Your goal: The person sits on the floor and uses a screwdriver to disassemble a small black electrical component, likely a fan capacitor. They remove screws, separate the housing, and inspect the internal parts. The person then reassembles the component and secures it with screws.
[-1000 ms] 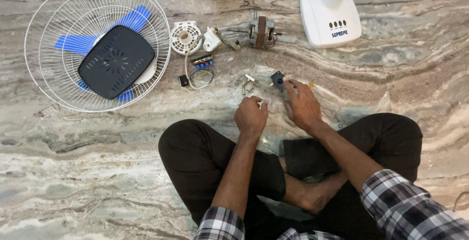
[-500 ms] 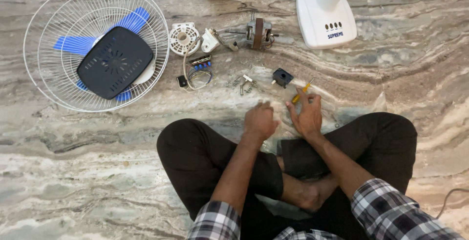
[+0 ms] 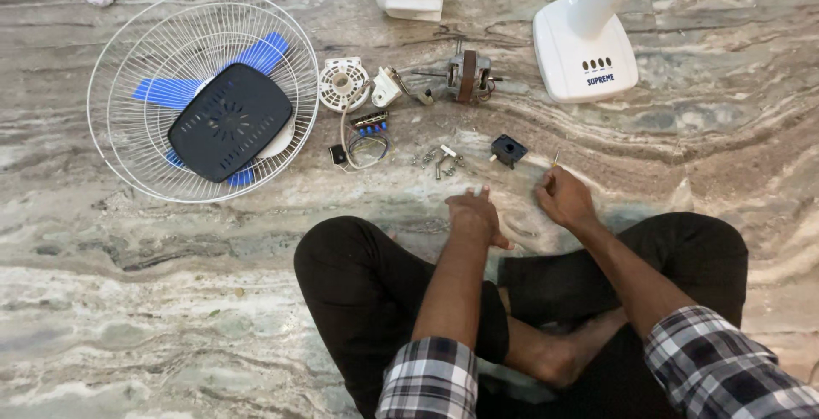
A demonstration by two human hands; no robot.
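We sit on a stone floor (image 3: 171,299). Our right hand (image 3: 565,200) pinches a small screwdriver (image 3: 554,160); our left hand (image 3: 474,217) is curled, maybe empty. We should grip firmly near the screws (image 3: 439,161).

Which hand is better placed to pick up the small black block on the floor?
The right hand, probably. It lies just below the small black block, though it already holds a thin tool. The left hand is farther, nearer the loose screws.
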